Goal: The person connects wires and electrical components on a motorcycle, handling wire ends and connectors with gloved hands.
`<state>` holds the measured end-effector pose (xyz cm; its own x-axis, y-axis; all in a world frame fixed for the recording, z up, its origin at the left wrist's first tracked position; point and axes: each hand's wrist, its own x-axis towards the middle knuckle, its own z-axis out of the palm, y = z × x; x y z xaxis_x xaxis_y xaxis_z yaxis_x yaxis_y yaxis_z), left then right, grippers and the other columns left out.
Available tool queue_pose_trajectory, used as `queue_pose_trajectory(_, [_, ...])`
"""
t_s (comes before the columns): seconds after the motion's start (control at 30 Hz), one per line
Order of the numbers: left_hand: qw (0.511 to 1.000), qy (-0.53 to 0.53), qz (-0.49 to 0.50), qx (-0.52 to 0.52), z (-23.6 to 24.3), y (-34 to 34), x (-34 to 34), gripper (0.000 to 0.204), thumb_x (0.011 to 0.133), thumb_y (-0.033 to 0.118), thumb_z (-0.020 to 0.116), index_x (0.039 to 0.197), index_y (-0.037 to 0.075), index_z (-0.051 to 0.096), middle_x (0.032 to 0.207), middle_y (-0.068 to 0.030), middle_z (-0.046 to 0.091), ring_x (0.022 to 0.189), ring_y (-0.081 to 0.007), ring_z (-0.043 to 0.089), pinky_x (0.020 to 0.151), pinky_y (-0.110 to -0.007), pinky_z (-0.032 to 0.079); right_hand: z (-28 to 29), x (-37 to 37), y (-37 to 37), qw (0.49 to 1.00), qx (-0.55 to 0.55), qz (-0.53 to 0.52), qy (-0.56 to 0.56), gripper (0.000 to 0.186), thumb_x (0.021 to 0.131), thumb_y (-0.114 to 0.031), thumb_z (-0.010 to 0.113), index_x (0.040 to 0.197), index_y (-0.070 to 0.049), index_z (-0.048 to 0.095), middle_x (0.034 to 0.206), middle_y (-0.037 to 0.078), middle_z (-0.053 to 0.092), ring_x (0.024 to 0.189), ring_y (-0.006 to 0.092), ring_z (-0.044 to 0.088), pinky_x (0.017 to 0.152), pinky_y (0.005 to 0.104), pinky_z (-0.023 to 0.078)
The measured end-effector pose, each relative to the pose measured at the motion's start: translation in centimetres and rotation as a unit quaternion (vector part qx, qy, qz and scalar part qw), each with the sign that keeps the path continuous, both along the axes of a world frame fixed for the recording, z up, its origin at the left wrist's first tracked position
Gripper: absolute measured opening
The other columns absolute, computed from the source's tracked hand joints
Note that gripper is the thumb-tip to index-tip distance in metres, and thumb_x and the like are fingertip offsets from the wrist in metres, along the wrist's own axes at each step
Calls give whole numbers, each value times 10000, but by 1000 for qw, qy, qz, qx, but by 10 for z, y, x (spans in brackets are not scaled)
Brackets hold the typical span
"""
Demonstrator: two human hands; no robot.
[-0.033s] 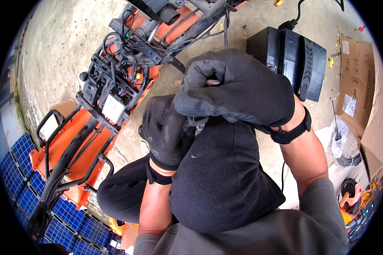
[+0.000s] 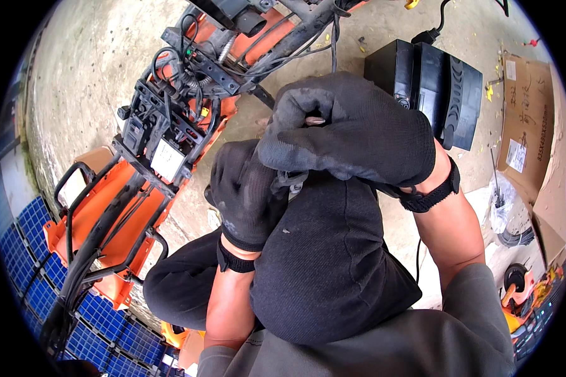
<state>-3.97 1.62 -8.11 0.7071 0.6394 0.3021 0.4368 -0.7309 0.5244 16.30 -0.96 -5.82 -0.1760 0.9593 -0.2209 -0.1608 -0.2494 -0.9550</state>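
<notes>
Both my hands wear black work gloves and meet above my bent knee. My left hand (image 2: 248,195) is closed, its fingers curled in under the other hand. My right hand (image 2: 355,129) is closed too, thumb and forefinger pressed together; a bare fingertip shows in the gap between its fingers. Where the two hands touch, a small greyish piece (image 2: 290,181) peeks out below the right thumb. Most of it is hidden by the gloves, so its kind cannot be made out. Just left of my hands stands a vehicle frame (image 2: 94,242) of black tubes with orange panels and exposed wiring.
A black battery-like case (image 2: 431,91) with a handle and a plugged cable stands beyond my right hand. At the far right are a cardboard box (image 2: 525,119) and a coil of black cable (image 2: 516,235). Blue grid crates (image 2: 100,333) line the lower left.
</notes>
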Motion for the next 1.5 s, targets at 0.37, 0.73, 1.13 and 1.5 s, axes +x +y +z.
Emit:
queue_pose_trajectory(0.37, [976,-15,19,-215,16,11,17,369,814,202,730,1119,33,609,928,-157,648,820,-337,653,700,-380,506,-7,-1,-7,987,-81,-136,-3,250,926,-272,623,944,-31,688,752,1,613,584,45,507,536,191,397])
queue_pose_trajectory(0.73, [952,-79,78,-286,11,11,15,287,825,160,702,1067,27,625,919,-148,684,821,-279,689,737,-340,522,5,-7,-48,986,-41,-161,-24,373,952,-137,537,1298,-8,485,837,85,650,609,73,547,550,209,444])
queue_pose_trajectory(1.13, [962,-10,71,-264,2,11,15,220,803,146,693,961,10,621,817,-166,665,755,-281,660,692,-354,503,-15,-29,-50,917,73,-113,-375,204,940,-238,534,993,-42,551,793,203,616,757,391,609,647,451,450])
queue_pose_trajectory(1.5, [973,-7,58,-225,-11,12,7,320,759,196,721,1012,15,645,893,-174,674,825,-312,675,734,-354,505,-23,-38,-45,866,149,-140,-457,223,930,-269,562,934,-47,581,801,179,622,767,379,615,654,455,457])
